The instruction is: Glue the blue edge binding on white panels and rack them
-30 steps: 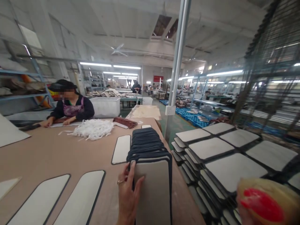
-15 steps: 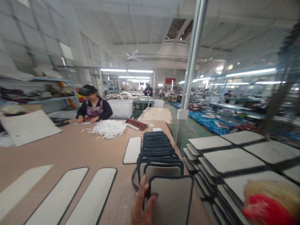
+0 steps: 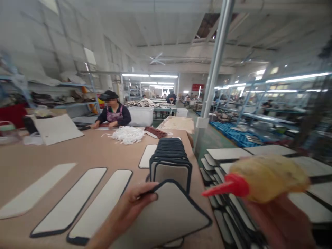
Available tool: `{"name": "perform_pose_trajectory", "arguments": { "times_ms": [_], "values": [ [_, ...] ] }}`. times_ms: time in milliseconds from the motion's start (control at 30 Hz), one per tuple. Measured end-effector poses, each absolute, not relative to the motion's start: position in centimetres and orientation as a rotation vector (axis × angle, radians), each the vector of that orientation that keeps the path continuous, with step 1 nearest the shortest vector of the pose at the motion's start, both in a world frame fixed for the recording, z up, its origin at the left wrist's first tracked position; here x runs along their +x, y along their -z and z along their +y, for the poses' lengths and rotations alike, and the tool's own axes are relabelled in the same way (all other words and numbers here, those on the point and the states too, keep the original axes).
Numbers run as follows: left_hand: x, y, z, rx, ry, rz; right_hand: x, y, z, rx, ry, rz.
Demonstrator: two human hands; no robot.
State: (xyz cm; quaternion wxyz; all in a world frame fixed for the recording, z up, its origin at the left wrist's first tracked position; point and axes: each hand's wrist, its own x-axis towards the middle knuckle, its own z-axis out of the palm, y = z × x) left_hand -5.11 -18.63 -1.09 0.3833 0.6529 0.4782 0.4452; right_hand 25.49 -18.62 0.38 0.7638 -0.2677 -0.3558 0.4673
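My left hand (image 3: 135,204) pinches the corner of a pale panel with a dark edge (image 3: 168,211), thumb on top, and the panel is tilted over the table's near edge. Just beyond it stands a row of similar dark-edged panels (image 3: 169,152), leaning one against another. On the right, my right hand (image 3: 280,214) is wrapped round a yellowish squeeze bottle with a red nozzle (image 3: 261,180); the nozzle points left toward the panel. Motion smears the right hand slightly. Long pale panels (image 3: 101,204) lie flat on the table left of my left hand.
Stacked pale panels (image 3: 228,154) stand right of the brown table (image 3: 116,155). On it lie a heap of white strips (image 3: 128,134) and a brown bundle (image 3: 155,132). A person (image 3: 112,112) works at the far left side. A metal post (image 3: 214,65) rises beyond the table.
My left hand has lifted the front panel off the row and tilted it leftward. The bottle has come up and left, with my right hand now visible under it. The view has shifted left.
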Motion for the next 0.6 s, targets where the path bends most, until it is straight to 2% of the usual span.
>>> {"name": "perform_pose_trajectory", "arguments": {
  "times_ms": [167, 600],
  "values": [
    [-6.2, -2.4, -18.5, 2.128, -0.649, 1.149, 23.8, -3.8, -18.5, -0.419, -1.125, -1.038],
    [-11.0, -6.3, -19.1, 2.293, -0.143, 0.838, 17.5, -4.6, -16.0, -0.377, -1.264, -1.289]
  ]
}}
